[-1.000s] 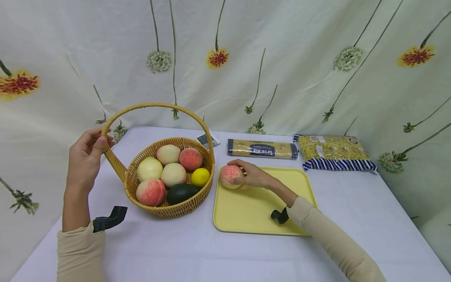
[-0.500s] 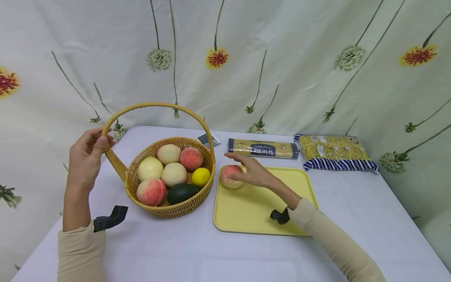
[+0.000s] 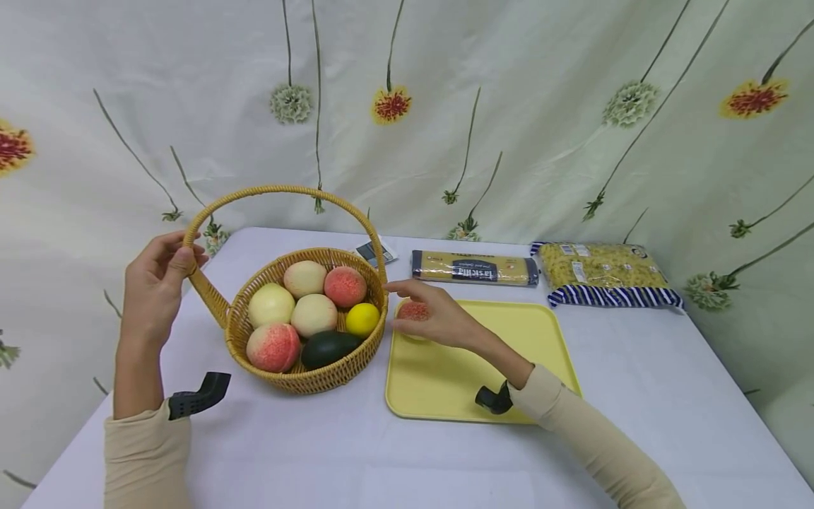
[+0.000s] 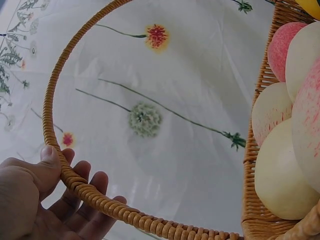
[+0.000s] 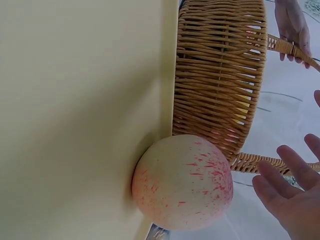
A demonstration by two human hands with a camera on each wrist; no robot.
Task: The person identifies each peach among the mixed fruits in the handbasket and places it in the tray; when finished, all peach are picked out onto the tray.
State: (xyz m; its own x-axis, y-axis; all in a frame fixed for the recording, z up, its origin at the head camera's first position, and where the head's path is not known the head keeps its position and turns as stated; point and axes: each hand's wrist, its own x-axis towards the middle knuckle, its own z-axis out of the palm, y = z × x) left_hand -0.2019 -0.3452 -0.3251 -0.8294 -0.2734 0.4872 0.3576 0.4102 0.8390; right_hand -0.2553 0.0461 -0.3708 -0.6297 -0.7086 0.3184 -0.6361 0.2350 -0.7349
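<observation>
At the left, a wicker basket (image 3: 308,384) with a tall hoop handle (image 4: 55,75) holds several fruits. My left hand (image 3: 152,283) grips the left side of that handle, thumb on the near side and fingertips behind. A pink-speckled peach (image 5: 182,182) rests at the far left corner of a yellow tray (image 3: 445,396), partly covered by my right hand in the head view. My right hand (image 3: 439,314) hovers by the peach with its fingers spread, holding nothing. Its fingertips reach toward the basket's right rim; whether they touch it I cannot tell.
Inside the basket lie peaches (image 3: 272,347), a pale yellow round fruit (image 3: 270,305), a lemon (image 3: 362,320) and a dark green oval fruit (image 3: 329,349). Behind the tray are a spaghetti packet (image 3: 473,268) and a bag of short pasta (image 3: 604,272). A floral cloth (image 3: 509,106) hangs behind.
My right hand has let go of the peach, spread its fingers and moved left toward the basket rim. The peach stays on the tray. My left hand keeps its grip on the handle.
</observation>
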